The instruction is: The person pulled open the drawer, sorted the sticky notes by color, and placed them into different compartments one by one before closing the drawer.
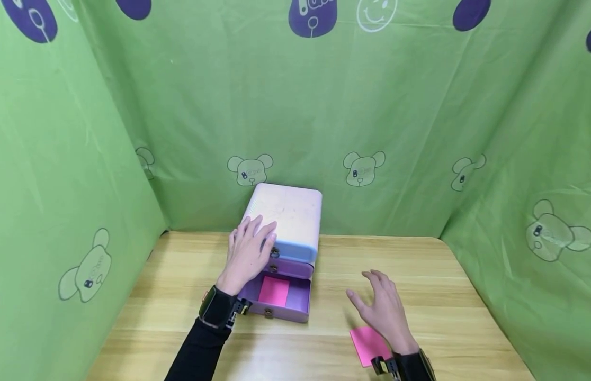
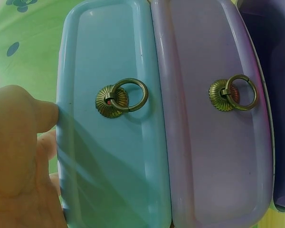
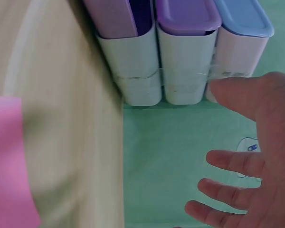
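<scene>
A small three-tier drawer box [image 1: 288,211] stands at the back of the table, its bottom drawer [image 1: 295,296] pulled out. Inside that drawer lies a pink sticky note [image 1: 274,291]. My left hand [image 1: 248,256] rests on the box's top near its left front edge, fingers spread. The blue top drawer [image 2: 109,161] and the purple middle drawer [image 2: 218,156] carry brass ring pulls in the left wrist view. To the right of the box, my right hand [image 1: 383,307] hovers with fingers spread and nothing held. Partly under it in the head view is a pink sticky note pad [image 1: 367,344].
The wooden table [image 1: 457,317] reaches back to a green curtain [image 1: 395,106] printed with bears, which also encloses both sides. The box stands close against the back curtain.
</scene>
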A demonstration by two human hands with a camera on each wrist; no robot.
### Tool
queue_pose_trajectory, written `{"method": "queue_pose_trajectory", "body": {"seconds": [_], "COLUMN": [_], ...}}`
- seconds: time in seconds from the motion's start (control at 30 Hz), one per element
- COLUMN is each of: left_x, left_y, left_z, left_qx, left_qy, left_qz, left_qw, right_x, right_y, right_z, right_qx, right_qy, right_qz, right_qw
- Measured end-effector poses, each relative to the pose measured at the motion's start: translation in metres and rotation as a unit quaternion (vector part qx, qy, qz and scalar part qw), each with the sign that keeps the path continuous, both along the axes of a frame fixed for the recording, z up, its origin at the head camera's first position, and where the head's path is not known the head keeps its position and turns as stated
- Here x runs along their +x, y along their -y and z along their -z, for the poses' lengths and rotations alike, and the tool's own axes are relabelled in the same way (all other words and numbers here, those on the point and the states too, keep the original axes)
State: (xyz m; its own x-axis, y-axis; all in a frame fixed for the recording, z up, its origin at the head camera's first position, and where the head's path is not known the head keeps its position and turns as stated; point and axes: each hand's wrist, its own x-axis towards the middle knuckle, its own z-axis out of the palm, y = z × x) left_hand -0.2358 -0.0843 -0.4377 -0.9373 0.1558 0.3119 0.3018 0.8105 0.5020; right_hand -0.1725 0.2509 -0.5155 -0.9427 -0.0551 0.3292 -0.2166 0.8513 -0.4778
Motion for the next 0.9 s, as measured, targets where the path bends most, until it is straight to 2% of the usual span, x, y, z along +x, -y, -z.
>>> {"method": "queue_pose_trajectory", "body": {"seconds": [0.27, 0.53, 0.9], "left_x": [0.002, 0.001, -0.001], "left_y": [0.0, 0.0, 0.002], "left_z": [-0.001, 0.0, 0.003], "left_qx": [0.005, 0.004, -0.002], "left_qy": [-0.017, -0.01, -0.009], "left_qz": [-0.003, -0.002, -0.005], "left_qw": [0.9998, 0.9999, 0.9999], "right_x": [0.002, 0.007, 0.009], "right_y": [-0.006, -0.008, -0.009], "right_z": [0.012, 0.016, 0.021], "right_qx": [0.03, 0.066, 0.071], "right_qy": [0.066, 0.155, 0.187], "right_qz": [0.013, 0.017, 0.008], "right_qw": [0.997, 0.986, 0.98]}}
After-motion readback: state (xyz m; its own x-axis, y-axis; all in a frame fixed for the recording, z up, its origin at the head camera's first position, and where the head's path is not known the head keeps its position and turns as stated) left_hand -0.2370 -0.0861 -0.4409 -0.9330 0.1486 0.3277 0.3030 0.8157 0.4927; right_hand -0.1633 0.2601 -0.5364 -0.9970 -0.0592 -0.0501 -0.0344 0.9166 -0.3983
